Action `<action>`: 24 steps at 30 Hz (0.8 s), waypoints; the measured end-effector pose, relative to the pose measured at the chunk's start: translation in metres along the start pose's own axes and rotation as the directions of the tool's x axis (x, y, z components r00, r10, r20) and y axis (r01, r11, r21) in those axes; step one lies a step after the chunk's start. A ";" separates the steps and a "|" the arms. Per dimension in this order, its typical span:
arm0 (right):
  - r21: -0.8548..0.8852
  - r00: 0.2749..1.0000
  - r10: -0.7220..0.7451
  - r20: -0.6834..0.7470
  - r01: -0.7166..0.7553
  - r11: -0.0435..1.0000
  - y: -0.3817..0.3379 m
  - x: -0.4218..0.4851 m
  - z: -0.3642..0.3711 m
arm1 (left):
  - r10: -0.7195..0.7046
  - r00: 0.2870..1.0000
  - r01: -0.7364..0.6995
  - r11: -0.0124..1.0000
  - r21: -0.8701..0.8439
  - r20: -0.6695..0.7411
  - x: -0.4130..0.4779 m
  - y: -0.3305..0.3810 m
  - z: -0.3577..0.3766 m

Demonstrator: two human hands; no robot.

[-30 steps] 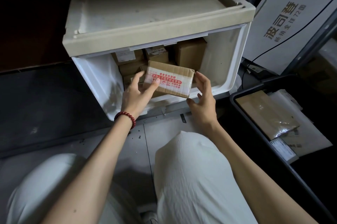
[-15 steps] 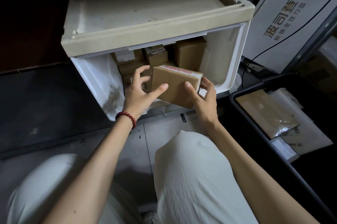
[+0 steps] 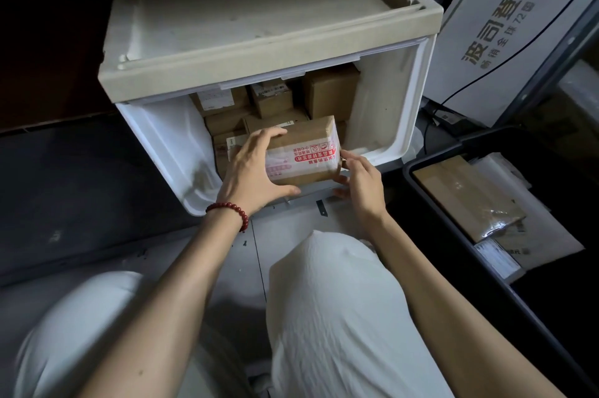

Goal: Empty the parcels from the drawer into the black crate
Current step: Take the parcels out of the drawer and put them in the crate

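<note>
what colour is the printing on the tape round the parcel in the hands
Red, on pale translucent tape wrapped round the brown cardboard parcel; the head view shows it.

1. Dim throughout. The floor [image 3: 64, 170] on the left and the top-left corner are near black.
2. The white walls of the drawer [image 3: 398, 99] are brightest. Its rear sits in shadow. Light source not in view.
3. Glare streaks across the taped face of the parcel [image 3: 304, 154].
4. Inside of the black crate [image 3: 409, 170] is murky.
5. Straight lines bow at the edges. The trousers [image 3: 324, 316] are soft, and the left knee is blurred.
</note>
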State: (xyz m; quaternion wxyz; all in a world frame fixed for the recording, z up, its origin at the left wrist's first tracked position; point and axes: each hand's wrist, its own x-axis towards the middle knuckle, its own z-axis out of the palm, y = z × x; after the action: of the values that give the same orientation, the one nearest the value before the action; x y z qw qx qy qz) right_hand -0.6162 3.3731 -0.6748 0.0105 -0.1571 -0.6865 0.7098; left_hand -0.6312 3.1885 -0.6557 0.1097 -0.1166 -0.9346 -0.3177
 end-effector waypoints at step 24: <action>0.338 0.996 -0.056 -0.073 0.078 0.938 -0.003 -0.009 -0.146 | 0.033 0.903 -0.038 0.999 0.003 0.428 0.057 0.141 0.041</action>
State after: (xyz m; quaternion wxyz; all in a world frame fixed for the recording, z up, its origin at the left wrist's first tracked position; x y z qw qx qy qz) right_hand -0.5732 3.5128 -0.6708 0.0831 -0.1516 -0.5579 0.8117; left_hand -0.6505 3.3307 -0.5913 -0.0912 -0.1998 -0.9355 -0.2769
